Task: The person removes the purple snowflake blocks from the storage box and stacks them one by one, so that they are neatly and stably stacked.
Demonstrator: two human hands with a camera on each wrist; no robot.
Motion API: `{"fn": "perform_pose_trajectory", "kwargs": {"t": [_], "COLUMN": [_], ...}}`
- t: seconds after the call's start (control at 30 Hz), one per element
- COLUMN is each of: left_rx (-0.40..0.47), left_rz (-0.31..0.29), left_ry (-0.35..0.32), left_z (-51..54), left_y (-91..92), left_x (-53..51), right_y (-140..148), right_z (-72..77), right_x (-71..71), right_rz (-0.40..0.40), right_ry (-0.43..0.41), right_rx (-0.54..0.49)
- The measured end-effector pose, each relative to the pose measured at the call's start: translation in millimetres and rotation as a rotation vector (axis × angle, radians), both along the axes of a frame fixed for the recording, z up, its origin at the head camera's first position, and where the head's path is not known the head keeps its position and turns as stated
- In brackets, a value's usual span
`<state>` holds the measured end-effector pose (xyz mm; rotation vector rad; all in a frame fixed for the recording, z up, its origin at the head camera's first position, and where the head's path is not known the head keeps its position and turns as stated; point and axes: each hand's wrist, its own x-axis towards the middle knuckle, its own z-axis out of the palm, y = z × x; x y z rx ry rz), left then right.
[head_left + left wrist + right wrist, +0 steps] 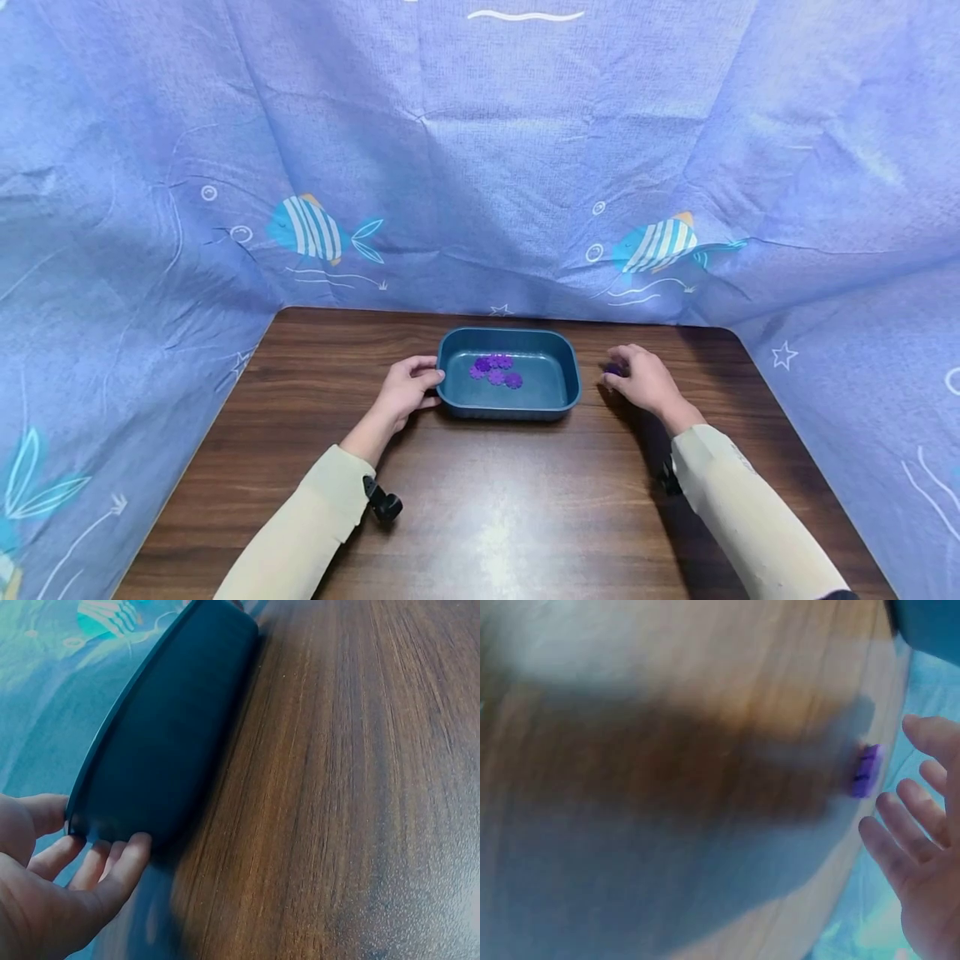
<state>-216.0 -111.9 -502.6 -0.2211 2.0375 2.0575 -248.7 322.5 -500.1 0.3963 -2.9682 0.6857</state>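
A dark teal rectangular tray (502, 412) stands near the far edge of the table, with several purple toothed discs (513, 381) lying inside it. At its left end my left hand (405, 390) holds the rim; in the left wrist view the thumb is at the rim and the fingers touch the tray's outer wall (161, 727). To the right of the tray, my right hand (643, 379) hovers with loosely bent, spread fingers over a purple piece (867, 772). That piece rests on the table, and the right wrist view shows a gap between it and the fingertips.
The brown wood-grain table (480, 492) ends at a blue cloth backdrop (495, 167) printed with fish, which also hangs along both sides. A black wrist camera (384, 502) sits on the left sleeve. Light glares on the table's front middle.
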Motion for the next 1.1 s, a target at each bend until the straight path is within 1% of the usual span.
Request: {"fn": "perform_pose_trajectory", "kwargs": {"t": [0.07,0.2,0.4,0.63,0.77,0.93,1.03,1.1], "left_rx": [-0.005,-0.013,-0.017,-0.016,-0.016,0.000,-0.004,-0.012], "left_rz": [0.000,0.000,0.003,0.001,0.000,0.011,0.015,0.015], "left_ry": [-0.002,-0.002,0.000,0.001,0.006,0.022,0.038,0.041], "left_z": [0.7,1.6,3.4,3.6,3.7,4.1,4.3,3.9], "left_y": [0.3,1.2,1.6,1.1,0.6,0.8,1.5,2.0], "left_x": [0.3,0.2,-0.4,0.1,0.6,2.0,2.5,2.5], "right_y": [-4,-15,-35,-60,-76,-97,-109,-116], "right_z": [3.4,12.9,31.5,48.0,51.0,48.4,46.5,45.4], "right_x": [-1.9,-5.3,-10.1,-13.7,-16.7,-20.4,-21.2,-20.8], "right_rz": [0.024,0.047,0.085,0.149,0.187,0.236,0.262,0.272], "right_ry": [0.012,0.019,0.077,0.081,0.087,0.104,0.092,0.065], "right_rx": [-0.012,-0.039,-0.048,-0.057,-0.070,-0.067,-0.062,-0.057]}}
